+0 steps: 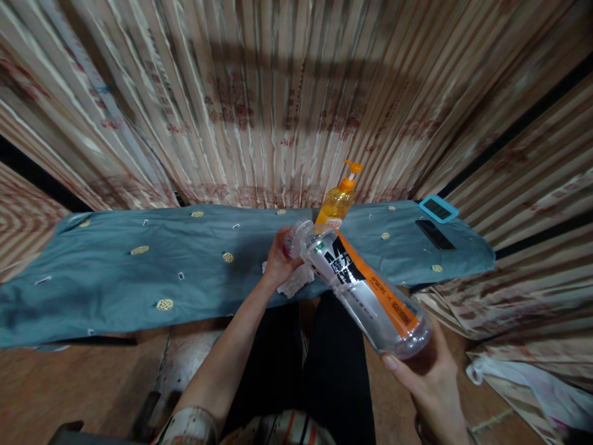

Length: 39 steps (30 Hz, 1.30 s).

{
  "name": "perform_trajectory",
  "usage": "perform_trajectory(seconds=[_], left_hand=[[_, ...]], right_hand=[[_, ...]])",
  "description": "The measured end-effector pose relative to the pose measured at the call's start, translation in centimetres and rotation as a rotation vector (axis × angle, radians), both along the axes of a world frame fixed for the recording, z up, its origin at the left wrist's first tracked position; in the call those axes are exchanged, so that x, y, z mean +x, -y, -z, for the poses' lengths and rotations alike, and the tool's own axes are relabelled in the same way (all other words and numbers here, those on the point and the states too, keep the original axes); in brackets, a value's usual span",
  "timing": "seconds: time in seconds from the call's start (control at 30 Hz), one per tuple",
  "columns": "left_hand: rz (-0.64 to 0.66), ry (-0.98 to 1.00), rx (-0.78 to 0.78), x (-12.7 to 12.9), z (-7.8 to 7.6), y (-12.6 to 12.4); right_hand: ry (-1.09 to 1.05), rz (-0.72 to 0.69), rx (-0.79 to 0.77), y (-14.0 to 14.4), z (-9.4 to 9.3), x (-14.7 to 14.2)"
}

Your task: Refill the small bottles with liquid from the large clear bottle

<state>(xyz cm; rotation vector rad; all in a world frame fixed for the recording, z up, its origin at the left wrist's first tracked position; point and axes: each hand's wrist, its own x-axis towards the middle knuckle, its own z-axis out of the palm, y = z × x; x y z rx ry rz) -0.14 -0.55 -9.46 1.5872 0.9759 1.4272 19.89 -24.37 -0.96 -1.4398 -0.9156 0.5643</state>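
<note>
Tipped over the cloth's edge (204, 284), the big bottle (365, 284), likely light and squashy, is gripped at its base, a good spot, by the right hand (433, 374), a small clear thing (298, 235) by the left hand (278, 262).

A: From what position did the head view look?
B: The camera looked from the person's head, above the legs (343, 364), which showed at the lower edge.
A: Which way did it face?
B: Forward and down, across the counter (111, 278) to the pleated curtain (278, 80) behind it.
A: How near was it?
B: Close: the right hand (435, 374) showed large at lower right, while the wide field also took in the floor (115, 383).
</note>
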Motion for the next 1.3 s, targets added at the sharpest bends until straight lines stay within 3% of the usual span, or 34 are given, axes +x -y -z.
perform_trajectory(seconds=[0.3, 0.57, 1.3], left_hand=[[0.025, 0.055, 0.0, 0.1, 0.5, -0.2], [0.03, 0.032, -0.01, 0.0, -0.1, 0.2], [0.03, 0.054, -0.012, 0.1, 0.3, 0.1]], right_hand=[[0.024, 0.004, 0.017, 0.5, 0.5, 0.0], [0.024, 0.014, -0.018, 0.4, -0.1, -0.1], [0.11, 0.001, -0.01, 0.3, -0.7, -0.3]])
